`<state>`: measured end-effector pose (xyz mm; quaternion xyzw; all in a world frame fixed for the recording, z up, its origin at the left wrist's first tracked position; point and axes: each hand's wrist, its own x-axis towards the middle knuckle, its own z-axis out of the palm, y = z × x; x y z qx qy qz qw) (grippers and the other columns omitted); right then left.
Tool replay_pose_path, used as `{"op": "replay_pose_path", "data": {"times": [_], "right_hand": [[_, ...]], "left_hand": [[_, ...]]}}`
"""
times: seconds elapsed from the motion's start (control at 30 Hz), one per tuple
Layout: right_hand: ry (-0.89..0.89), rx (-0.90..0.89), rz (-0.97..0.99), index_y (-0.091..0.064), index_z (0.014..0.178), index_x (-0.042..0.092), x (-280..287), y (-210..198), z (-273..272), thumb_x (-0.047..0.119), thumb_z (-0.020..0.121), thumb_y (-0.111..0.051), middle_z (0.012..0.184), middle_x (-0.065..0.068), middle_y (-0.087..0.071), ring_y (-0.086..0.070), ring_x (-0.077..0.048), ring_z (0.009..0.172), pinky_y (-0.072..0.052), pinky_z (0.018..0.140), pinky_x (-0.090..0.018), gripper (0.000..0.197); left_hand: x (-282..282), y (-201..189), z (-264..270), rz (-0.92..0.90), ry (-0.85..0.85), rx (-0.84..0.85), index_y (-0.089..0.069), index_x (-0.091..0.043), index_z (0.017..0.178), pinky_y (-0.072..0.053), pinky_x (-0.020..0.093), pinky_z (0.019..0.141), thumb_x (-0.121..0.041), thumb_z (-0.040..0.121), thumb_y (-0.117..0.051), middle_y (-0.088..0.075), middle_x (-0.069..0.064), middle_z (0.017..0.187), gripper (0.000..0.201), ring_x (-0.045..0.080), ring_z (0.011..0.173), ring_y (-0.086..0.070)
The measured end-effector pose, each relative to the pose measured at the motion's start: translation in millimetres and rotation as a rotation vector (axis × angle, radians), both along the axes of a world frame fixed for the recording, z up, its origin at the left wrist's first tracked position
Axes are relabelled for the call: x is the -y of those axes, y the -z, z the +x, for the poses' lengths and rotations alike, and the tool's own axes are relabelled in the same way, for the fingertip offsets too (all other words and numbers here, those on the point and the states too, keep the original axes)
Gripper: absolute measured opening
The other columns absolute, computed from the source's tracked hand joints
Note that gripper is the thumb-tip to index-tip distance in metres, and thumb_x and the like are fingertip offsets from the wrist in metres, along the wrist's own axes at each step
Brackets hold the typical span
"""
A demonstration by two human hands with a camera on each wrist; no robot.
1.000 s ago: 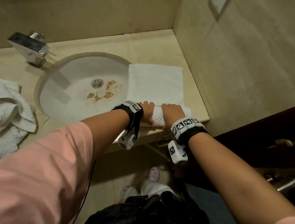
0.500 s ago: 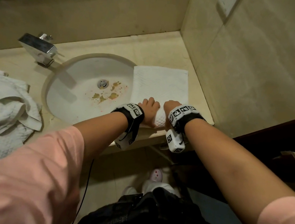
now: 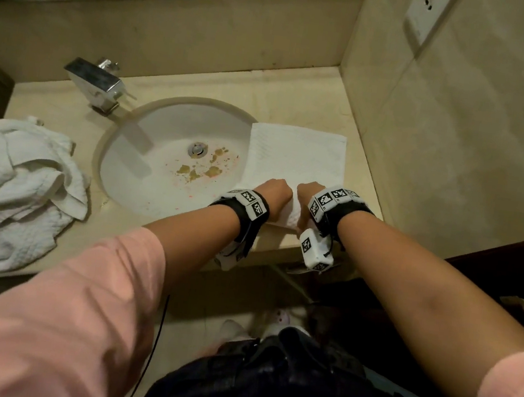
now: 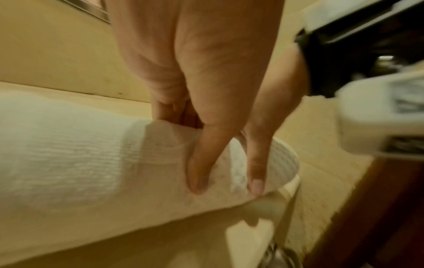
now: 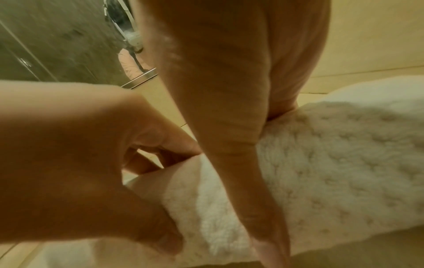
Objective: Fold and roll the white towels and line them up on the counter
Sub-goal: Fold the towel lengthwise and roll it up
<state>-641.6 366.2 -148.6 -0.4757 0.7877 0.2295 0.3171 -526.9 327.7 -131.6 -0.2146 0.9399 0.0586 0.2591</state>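
Note:
A white towel (image 3: 295, 156) lies folded into a strip on the counter (image 3: 300, 94), right of the sink, with its near end rolled up. Both hands sit side by side on that roll (image 3: 294, 214). My left hand (image 3: 275, 190) grips its left part, fingers curled over the top and thumb (image 4: 199, 172) pressed on the near face. My right hand (image 3: 308, 191) grips the right part the same way, its thumb (image 5: 263, 208) running down the roll (image 5: 332, 172). The fingertips are hidden behind the roll. The roll's right end (image 4: 282, 163) shows as a rounded edge.
A heap of crumpled white towels (image 3: 7, 193) lies on the counter left of the round sink (image 3: 139, 163), which has brown stains near its drain. A chrome faucet (image 3: 95, 79) stands behind it. The tiled wall (image 3: 459, 140) closes off the right side. The counter's front edge is just below my wrists.
Both hands have rolled the towel away from the counter's front edge toward the back wall. The roll is thicker and the flat part shorter.

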Motion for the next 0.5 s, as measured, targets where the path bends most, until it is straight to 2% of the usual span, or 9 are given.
{"op": "replay_pose_path", "data": {"times": [0.07,0.1,0.17,0.23,0.3,0.37,0.43,0.47,0.5], "right_hand": [[-0.012,0.007,-0.041,-0.053,0.090,0.024,7.3,41.1,-13.3,0.057,0.015,-0.082,0.086,-0.005,-0.064,-0.063,-0.032,0.072,-0.051,0.070,-0.055,0.086],[-0.021,0.015,-0.049,-0.054,0.091,0.022,8.7,41.9,-13.1,0.059,0.012,-0.081,0.088,-0.005,-0.065,-0.063,-0.032,0.072,-0.053,0.070,-0.050,0.091],[-0.060,0.003,-0.122,-0.057,0.101,0.012,0.7,2.5,0.5,0.054,0.031,-0.089,0.098,-0.007,-0.061,-0.061,-0.029,0.085,-0.055,0.075,-0.039,0.088],[-0.111,-0.047,-0.218,-0.052,0.111,0.005,-13.0,-30.2,8.7,0.049,0.052,-0.089,0.109,-0.011,-0.053,-0.054,-0.029,0.102,-0.050,0.084,-0.038,0.082],[-0.118,-0.057,-0.285,-0.049,0.112,0.008,-20.9,-36.8,8.7,0.047,0.059,-0.086,0.110,-0.010,-0.054,-0.054,-0.027,0.102,-0.046,0.084,-0.036,0.075],[-0.151,-0.028,-0.344,-0.048,0.111,0.010,-29.9,-31.4,6.6,0.043,0.067,-0.083,0.107,-0.010,-0.058,-0.057,-0.027,0.097,-0.045,0.078,-0.034,0.065],[-0.196,-0.029,-0.362,-0.050,0.109,0.011,-34.3,-26.1,6.7,0.041,0.073,-0.077,0.103,-0.009,-0.061,-0.058,-0.026,0.092,-0.044,0.073,-0.032,0.054],[-0.207,-0.028,-0.356,-0.051,0.107,0.011,-35.3,-26.9,6.8,0.040,0.075,-0.075,0.102,-0.009,-0.062,-0.059,-0.026,0.091,-0.043,0.072,-0.032,0.049],[-0.215,-0.023,-0.355,-0.052,0.104,0.011,-35.0,-26.2,6.1,0.039,0.077,-0.073,0.100,-0.009,-0.063,-0.060,-0.026,0.089,-0.044,0.070,-0.032,0.045]], "left_hand": [[5.8,-7.1,-5.2,0.044,-0.039,0.033,-0.067,-0.007,0.104,-0.048,0.029,0.077,-0.017,0.084,-0.067,-0.066,0.011,0.104,0.022,0.026,0.096,-0.063],[9.7,-10.5,-8.1,0.073,-0.054,0.046,-0.067,-0.006,0.102,-0.047,0.029,0.075,-0.020,0.081,-0.072,-0.065,0.010,0.102,0.025,0.026,0.095,-0.063],[17.0,-15.4,-14.2,0.110,-0.079,0.064,-0.067,-0.006,0.097,-0.047,0.031,0.075,-0.026,0.077,-0.076,-0.064,0.008,0.093,0.029,0.026,0.093,-0.062],[21.0,-17.9,-16.9,0.138,-0.113,0.055,-0.067,-0.006,0.089,-0.049,0.035,0.077,-0.028,0.077,-0.075,-0.057,0.007,0.077,0.026,0.028,0.084,-0.059],[29.0,-20.3,-18.7,0.160,-0.129,0.050,-0.064,-0.008,0.076,-0.048,0.036,0.072,-0.029,0.077,-0.074,-0.051,0.003,0.069,0.023,0.027,0.074,-0.053],[33.4,-15.3,-18.2,0.194,-0.160,0.057,-0.056,-0.017,0.061,-0.045,0.033,0.066,-0.033,0.071,-0.078,-0.051,-0.001,0.063,0.029,0.022,0.071,-0.053],[40.1,-14.5,-18.0,0.219,-0.190,0.064,-0.060,-0.019,0.064,-0.049,0.031,0.067,-0.034,0.066,-0.079,-0.058,0.000,0.066,0.024,0.023,0.077,-0.061],[43.1,-13.5,-18.0,0.236,-0.197,0.062,-0.067,-0.018,0.073,-0.050,0.030,0.068,-0.032,0.066,-0.080,-0.064,0.003,0.074,0.020,0.024,0.083,-0.065],[46.1,-12.7,-18.9,0.255,-0.202,0.061,-0.071,-0.014,0.086,-0.050,0.029,0.067,-0.029,0.065,-0.080,-0.068,0.006,0.084,0.027,0.023,0.090,-0.066]]}}
